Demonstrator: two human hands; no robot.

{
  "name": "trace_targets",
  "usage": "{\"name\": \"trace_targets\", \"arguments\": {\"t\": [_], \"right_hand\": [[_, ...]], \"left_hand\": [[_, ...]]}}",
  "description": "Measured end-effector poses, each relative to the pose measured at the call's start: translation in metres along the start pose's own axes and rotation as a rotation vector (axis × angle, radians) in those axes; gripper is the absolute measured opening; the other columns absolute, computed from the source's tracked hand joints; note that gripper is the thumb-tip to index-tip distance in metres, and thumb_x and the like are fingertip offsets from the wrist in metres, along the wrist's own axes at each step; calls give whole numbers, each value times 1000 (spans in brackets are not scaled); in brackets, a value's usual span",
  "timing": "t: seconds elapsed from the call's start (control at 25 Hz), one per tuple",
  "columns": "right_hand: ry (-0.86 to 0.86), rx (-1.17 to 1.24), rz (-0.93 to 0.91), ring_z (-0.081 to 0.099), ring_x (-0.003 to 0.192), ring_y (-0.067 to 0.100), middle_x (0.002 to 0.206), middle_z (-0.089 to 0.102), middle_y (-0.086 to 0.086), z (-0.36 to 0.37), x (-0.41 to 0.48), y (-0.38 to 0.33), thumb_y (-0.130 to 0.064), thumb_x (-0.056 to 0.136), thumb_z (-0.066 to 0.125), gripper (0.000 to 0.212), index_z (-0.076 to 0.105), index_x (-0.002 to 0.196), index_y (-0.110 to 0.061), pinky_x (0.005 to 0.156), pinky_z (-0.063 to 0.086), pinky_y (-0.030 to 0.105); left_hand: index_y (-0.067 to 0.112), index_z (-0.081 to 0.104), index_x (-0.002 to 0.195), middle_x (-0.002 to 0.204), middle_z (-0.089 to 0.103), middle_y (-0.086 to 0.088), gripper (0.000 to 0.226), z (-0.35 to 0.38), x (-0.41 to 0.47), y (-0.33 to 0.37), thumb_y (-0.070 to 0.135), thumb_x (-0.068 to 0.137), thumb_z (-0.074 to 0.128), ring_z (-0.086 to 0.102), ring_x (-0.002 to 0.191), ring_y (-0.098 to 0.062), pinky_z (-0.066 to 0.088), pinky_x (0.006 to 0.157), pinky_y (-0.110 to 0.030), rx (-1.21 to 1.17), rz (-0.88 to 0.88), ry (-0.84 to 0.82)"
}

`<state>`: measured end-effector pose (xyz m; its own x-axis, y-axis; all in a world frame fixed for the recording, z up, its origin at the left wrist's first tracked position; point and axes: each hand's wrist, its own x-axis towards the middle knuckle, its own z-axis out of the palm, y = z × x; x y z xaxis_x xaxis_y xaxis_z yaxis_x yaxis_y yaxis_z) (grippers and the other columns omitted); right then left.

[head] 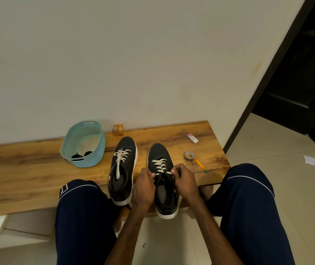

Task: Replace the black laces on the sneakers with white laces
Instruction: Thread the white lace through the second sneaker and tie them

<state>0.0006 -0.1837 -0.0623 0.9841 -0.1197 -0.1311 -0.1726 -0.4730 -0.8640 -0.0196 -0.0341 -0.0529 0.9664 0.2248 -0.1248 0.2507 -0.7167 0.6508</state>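
On a low wooden bench set against a plain cream wall, two black sneakers stand side by side, toes toward the wall. Both carry white laces. On the left sneaker the white lace is threaded through, with a loose end trailing into the shoe's opening. The right sneaker sits with its heel over the bench's near edge, and its white lace crosses the eyelets. The left hand and the right hand meet at the top eyelets, each pinching an end of that lace between fingertips. A light blue basket stands to the left of the shoes, with dark laces lying in its bottom. A small orange container sits at the wall. To the right lie an eraser, a roll of tape and an orange pen. Knees in dark blue shorts frame the view. Pale floor tiles lead right to a dark doorway.
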Motion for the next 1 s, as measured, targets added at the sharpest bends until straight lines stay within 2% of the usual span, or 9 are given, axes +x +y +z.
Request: {"name": "trace_targets", "arguments": {"t": [0.12, 0.2, 0.32, 0.4, 0.52, 0.68, 0.84, 0.92, 1.0], "right_hand": [[-37, 158, 54, 63, 70, 13, 78, 67, -2, -8, -7, -8, -20, 100, 57, 5, 61, 97, -21, 56, 49, 25], [-104, 145, 72, 64, 76, 15, 82, 67, -4, -13, -11, -14, -28, 97, 61, 5, 58, 99, -25, 59, 47, 25], [-235, -293, 68, 65, 98, 23, 105, 66, 3, -13, -23, -12, -42, 93, 64, 37, 49, 117, -18, 73, 45, 30], [-256, -467, 91, 63, 107, 30, 115, 65, 10, -7, -29, -11, -44, 98, 54, 40, 44, 122, -14, 80, 45, 35], [-210, -599, 55, 63, 106, 32, 116, 65, 13, 2, -27, -14, -40, 105, 38, 33, 47, 119, -12, 81, 45, 37], [-110, -675, 27, 64, 103, 27, 114, 64, 9, 13, -17, -17, -34, 107, 33, 30, 49, 121, -14, 74, 41, 32], [-112, -610, 22, 62, 101, 26, 110, 64, 8, 14, -6, -20, -43, 106, 33, 38, 55, 117, -13, 72, 38, 31], [-125, -496, 50, 63, 99, 26, 105, 66, 8, 3, -6, -20, -46, 105, 37, 42, 59, 113, -11, 75, 45, 34], [-116, -269, 104, 65, 96, 23, 103, 68, 7, -10, -12, -24, -40, 105, 42, 35, 60, 118, -12, 78, 51, 35]], "left_hand": [[18, 51, 103, 88, 64, -4, 10, -4, 1, 6, 27, 103, 48, 61, 78, -17, 52, 71, -37, -335, -23, 6], [18, 51, 109, 97, 66, -4, 16, -11, 4, 7, 30, 99, 55, 63, 84, -16, 55, 79, -38, -486, -78, -15], [22, 46, 114, 106, 60, 4, 38, -18, 1, 0, 45, 90, 65, 61, 96, -16, 50, 75, -31, -115, -89, -186], [18, 45, 119, 109, 60, 2, 46, -13, -6, -2, 45, 88, 68, 62, 101, -19, 44, 74, -28, 89, -50, -270], [13, 48, 119, 111, 63, -6, 37, -8, -5, 1, 39, 95, 58, 63, 99, -24, 48, 75, -32, 140, -63, -161], [13, 54, 120, 113, 63, -8, 33, -7, 7, 0, 38, 99, 51, 61, 101, -24, 52, 82, -37, 0, -137, -115], [14, 58, 120, 109, 67, -3, 36, -10, 13, -1, 43, 98, 54, 64, 100, -21, 50, 78, -32, -65, -106, -75], [14, 62, 104, 97, 68, -2, 28, -15, 13, -1, 41, 99, 54, 64, 86, -17, 51, 76, -33, -171, -140, -70], [14, 65, 90, 79, 64, -2, 28, -23, 11, 2, 34, 102, 49, 55, 65, -12, 48, 66, -32, -392, -180, -113]]}}
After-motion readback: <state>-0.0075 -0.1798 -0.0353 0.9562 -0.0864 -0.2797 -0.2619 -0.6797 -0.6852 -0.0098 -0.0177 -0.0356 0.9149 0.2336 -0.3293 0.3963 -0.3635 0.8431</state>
